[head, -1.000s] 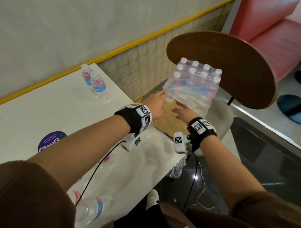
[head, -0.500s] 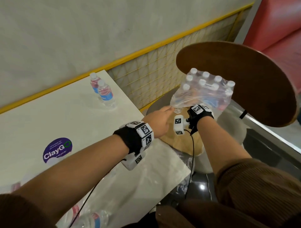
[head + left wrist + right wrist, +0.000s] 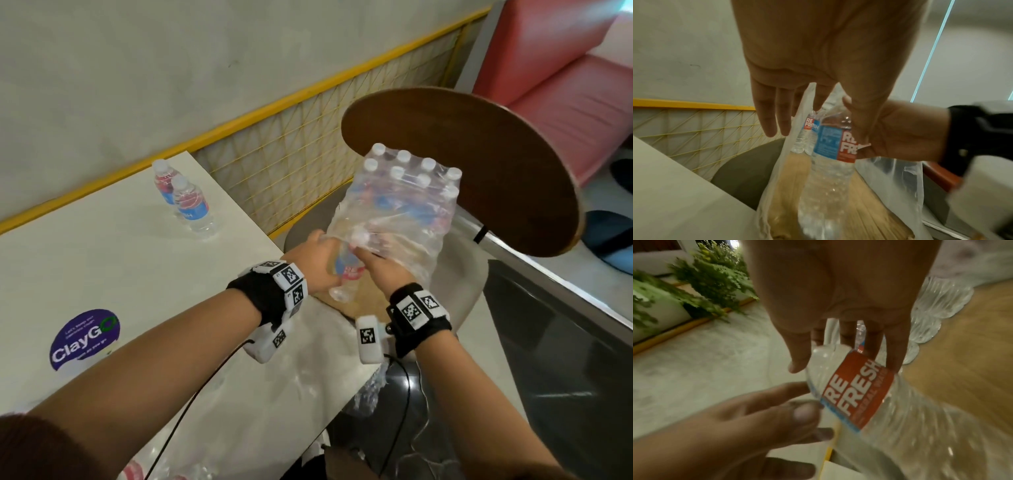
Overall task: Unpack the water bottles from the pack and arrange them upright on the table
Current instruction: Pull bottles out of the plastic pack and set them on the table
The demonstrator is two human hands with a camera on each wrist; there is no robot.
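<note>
A shrink-wrapped pack of water bottles (image 3: 400, 205) lies tilted on a chair seat beside the white table (image 3: 102, 257). My left hand (image 3: 317, 257) pinches the torn edge of the plastic wrap (image 3: 789, 146) at the pack's near end. My right hand (image 3: 378, 265) grips one water bottle (image 3: 344, 274) by its upper part, thumb against fingers, and the bottle's lower half sticks out of the opening. Its red and blue label (image 3: 859, 391) shows under the right fingers (image 3: 894, 353). Two bottles (image 3: 191, 205) stand upright at the table's far edge.
The chair's round wooden backrest (image 3: 462, 171) rises just behind the pack. A yellow wire-mesh fence (image 3: 291, 164) runs along the wall. A purple sticker (image 3: 84, 339) lies on the table. Crumpled clear plastic and lying bottles (image 3: 164, 472) sit at the table's near edge.
My right hand reached into the pack's opening and now holds a bottle partly drawn out. The left hand stayed at the wrap's edge. My head view shifted closer.
</note>
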